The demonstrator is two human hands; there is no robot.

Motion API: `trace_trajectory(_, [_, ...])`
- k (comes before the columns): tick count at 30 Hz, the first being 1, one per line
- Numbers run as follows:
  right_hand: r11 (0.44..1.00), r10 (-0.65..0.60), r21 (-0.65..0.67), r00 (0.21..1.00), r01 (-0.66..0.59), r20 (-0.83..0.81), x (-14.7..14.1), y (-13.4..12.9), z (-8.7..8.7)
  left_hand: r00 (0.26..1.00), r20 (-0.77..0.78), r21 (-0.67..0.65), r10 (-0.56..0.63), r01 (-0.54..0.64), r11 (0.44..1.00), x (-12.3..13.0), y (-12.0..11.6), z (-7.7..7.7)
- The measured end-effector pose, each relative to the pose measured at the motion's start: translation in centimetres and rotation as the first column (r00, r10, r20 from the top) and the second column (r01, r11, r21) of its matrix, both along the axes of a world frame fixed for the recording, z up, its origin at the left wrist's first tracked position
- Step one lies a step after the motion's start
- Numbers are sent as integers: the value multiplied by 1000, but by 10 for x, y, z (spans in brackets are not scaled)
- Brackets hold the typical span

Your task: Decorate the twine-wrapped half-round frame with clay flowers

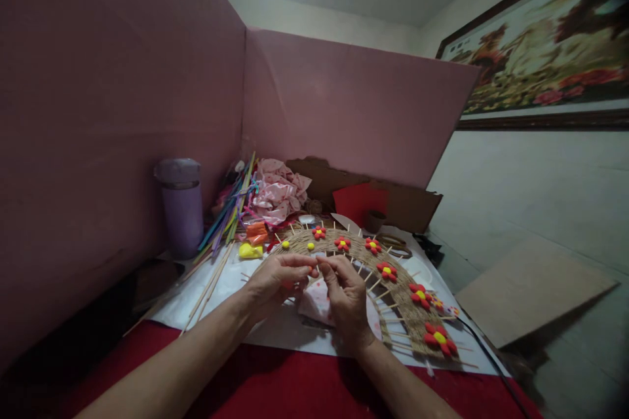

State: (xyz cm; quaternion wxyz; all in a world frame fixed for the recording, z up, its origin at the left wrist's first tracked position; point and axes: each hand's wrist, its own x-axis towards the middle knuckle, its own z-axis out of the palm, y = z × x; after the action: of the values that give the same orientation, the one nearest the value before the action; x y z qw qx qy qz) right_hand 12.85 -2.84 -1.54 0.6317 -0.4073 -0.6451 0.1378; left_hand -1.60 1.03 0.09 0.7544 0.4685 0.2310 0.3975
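Both hands meet over the middle of the red-covered tabletop (265,373), above its white sheet (260,335). The left hand (285,278) and the right hand (346,294) have their fingertips together; each grip is narrow, thumb drawn to fingers. The light is dim there, so I cannot tell what, if anything, is pinched between them.

Around and beyond the hands curves a woven arch band (405,298), one end near the tabletop's near right corner. It carries six red flowers (386,271) with yellow centres and, farther left, two bare yellow dots (311,246); pale sticks jut from its edges. A dotted pale piece (314,300) lies below the hands, inside the curve.

Toward the tabletop's left edge are loose sticks (206,290) and a purple tumbler (183,213). Yellow (251,251) and orange packets (256,233) lie just beyond the left hand. Crumpled pink wrapping (280,190) is heaped toward the far edge.
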Motion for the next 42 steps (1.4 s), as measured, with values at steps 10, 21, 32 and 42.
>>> trace_trajectory(10, [999, -29, 24, 999, 29, 26, 0, 0, -2, 999, -3, -69, 38, -38, 997, 2, 0, 1])
trace_trajectory(21, [995, -77, 78, 982, 65, 170, -3, -4, -2, 999, 2, -57, 35, -35, 998, 1, 0, -2])
trace_trajectory(32, [968, -177, 206, 974, 146, 138, -2, -6, 0, 997, -5, -37, 75, -75, 996, 3, -4, 2])
trace_trajectory(42, [976, -159, 172, 976, 133, 150, -2, -5, -1, 998, -44, 52, 35, -33, 998, 2, -7, 5])
